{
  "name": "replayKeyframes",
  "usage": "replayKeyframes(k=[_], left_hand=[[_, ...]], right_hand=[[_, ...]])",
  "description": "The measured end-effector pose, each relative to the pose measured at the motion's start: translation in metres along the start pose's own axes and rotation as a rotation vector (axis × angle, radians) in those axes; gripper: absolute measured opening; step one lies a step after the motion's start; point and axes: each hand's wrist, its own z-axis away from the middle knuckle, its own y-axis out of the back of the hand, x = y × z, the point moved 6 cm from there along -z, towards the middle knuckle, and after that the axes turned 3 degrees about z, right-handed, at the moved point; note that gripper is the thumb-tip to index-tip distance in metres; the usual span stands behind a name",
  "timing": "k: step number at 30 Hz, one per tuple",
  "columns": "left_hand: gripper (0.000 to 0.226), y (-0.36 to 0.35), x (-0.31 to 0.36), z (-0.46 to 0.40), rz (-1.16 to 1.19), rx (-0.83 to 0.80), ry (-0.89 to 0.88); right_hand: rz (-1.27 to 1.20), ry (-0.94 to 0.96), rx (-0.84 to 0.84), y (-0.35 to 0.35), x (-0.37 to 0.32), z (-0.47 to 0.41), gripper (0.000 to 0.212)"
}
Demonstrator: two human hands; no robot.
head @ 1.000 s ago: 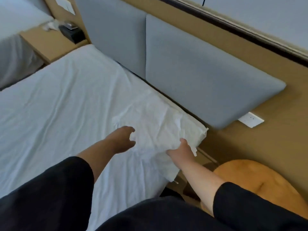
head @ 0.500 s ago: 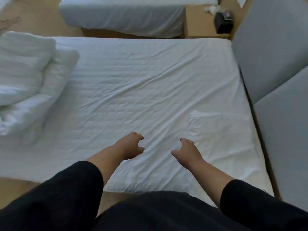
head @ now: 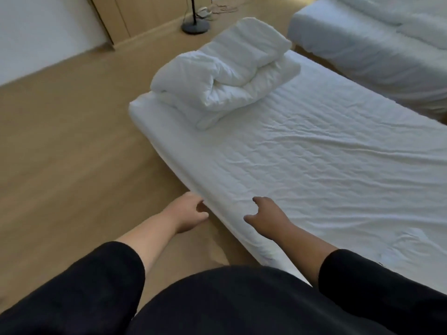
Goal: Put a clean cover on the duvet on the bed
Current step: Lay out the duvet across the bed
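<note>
A bundled white duvet (head: pixel 225 68) lies folded at the far end of the bed (head: pixel 326 165), which is covered with a wrinkled white sheet. My left hand (head: pixel 187 211) hangs beside the near edge of the mattress, fingers loosely curled and holding nothing. Over the sheet just inside that edge, my right hand (head: pixel 266 218) hovers with relaxed fingers, empty as well. No separate clean cover can be told apart from the bedding in this view.
Wooden floor (head: pixel 60 153) stretches to the left of the bed. A black floor-lamp base (head: pixel 195 26) with cables stands beyond the duvet. A second bed (head: pixel 375 42) with white bedding stands at the upper right, across a narrow gap.
My right hand let go of the white fabric at the headboard corner. The view swung left from the headboard to the foot end; both hands now hang empty by the mattress edge.
</note>
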Motion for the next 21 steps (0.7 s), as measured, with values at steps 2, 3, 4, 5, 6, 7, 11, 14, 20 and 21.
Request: replayKeyframes(k=[2, 3, 4, 5, 6, 7, 11, 14, 20, 21], left_hand=[[0.059, 0.010, -0.051, 0.024, 0.055, 0.042, 0.056], [0.061, 0.015, -0.073, 0.036, 0.082, 0.060, 0.077], [0.061, 0.021, -0.093, 0.047, 0.108, 0.079, 0.097], [0.061, 0.027, -0.112, 0.057, 0.131, 0.101, 0.115], [0.061, 0.032, -0.129, 0.067, 0.160, 0.119, 0.134], [0.061, 0.038, -0.145, 0.075, 0.191, 0.138, 0.152], [0.060, 0.053, -0.205, 0.096, 0.337, 0.220, 0.231], [0.060, 0.061, -0.244, 0.101, 0.435, 0.251, 0.291], [0.057, 0.104, -0.305, 0.071, 0.500, 0.283, 0.353], [0.057, 0.117, -0.313, 0.061, 0.503, 0.289, 0.359]], right_hand=[[0.061, 0.060, -0.018, -0.026, -0.048, 0.001, 0.074], [0.083, 0.090, -0.023, -0.038, -0.072, 0.000, 0.074], [0.104, 0.118, -0.030, -0.048, -0.094, 0.000, 0.074], [0.127, 0.146, -0.034, -0.057, -0.117, -0.001, 0.074], [0.148, 0.175, -0.035, -0.064, -0.138, -0.002, 0.073], [0.164, 0.204, -0.038, -0.071, -0.159, -0.003, 0.072], [0.226, 0.307, -0.090, -0.094, -0.228, -0.021, 0.070], [0.254, 0.341, -0.142, -0.109, -0.265, -0.045, 0.072], [0.284, 0.389, -0.246, -0.133, -0.336, -0.121, 0.074], [0.289, 0.395, -0.258, -0.135, -0.348, -0.137, 0.074]])
